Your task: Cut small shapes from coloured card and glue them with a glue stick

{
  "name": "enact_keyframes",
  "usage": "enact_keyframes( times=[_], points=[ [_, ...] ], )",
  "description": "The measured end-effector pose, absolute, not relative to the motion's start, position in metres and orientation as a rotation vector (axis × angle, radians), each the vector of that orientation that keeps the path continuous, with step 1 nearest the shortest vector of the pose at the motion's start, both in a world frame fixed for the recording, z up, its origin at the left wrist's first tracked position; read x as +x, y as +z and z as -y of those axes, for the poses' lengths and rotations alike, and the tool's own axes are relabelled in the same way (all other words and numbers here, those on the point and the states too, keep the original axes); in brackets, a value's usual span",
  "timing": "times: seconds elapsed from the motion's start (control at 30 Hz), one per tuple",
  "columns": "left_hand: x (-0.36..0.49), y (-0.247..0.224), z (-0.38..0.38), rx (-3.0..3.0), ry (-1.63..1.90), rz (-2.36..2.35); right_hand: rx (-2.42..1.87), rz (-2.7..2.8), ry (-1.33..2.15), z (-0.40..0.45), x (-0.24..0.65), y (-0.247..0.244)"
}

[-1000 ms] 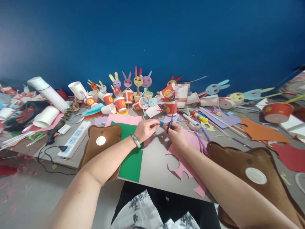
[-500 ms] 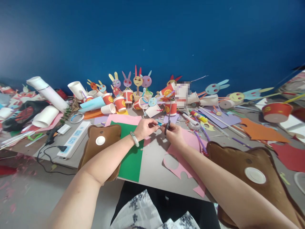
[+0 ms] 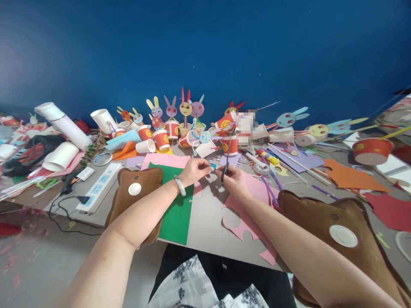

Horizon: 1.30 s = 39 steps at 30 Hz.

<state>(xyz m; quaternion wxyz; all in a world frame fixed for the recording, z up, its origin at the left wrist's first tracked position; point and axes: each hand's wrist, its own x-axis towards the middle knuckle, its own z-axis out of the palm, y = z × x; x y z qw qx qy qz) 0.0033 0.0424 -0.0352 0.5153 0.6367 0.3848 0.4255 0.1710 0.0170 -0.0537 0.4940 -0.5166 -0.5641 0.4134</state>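
Note:
My left hand, with a pale bangle at its wrist, pinches a small blue piece of paper above the table. Dark-handled scissors are gripped in my right hand, their blades pointing up and away from me. The right fingertips are close to the blue piece; whether they also touch it I cannot tell. A green sheet lies under my left wrist. Below my right forearm is a pink sheet with rounded cut-outs.
Brown plush pads lie at both sides. A white power strip with cables is at left. Paper-rabbit figures and red paper cups crowd the back by the blue wall. Orange paper and a red bowl are at right.
My left hand has drawn slightly left from the right one, and more of the blue piece shows between them. The scissors stay in my right hand.

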Motion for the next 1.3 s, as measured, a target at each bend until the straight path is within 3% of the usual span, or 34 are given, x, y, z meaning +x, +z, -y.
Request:
enact_keyframes(
  times=[0.6,0.93,1.3],
  points=[
    [0.002,-0.033,-0.042,1.406,0.928,-0.893,-1.261,1.362,0.958,-0.013,0.168,-0.046],
    [0.003,-0.032,-0.045,1.139,1.101,-1.004,-1.271,1.340,1.067,-0.022,0.171,-0.055],
    [-0.004,-0.025,-0.055,0.731,1.297,-0.910,-0.798,1.806,1.600,-0.003,0.169,-0.040]
  ],
)
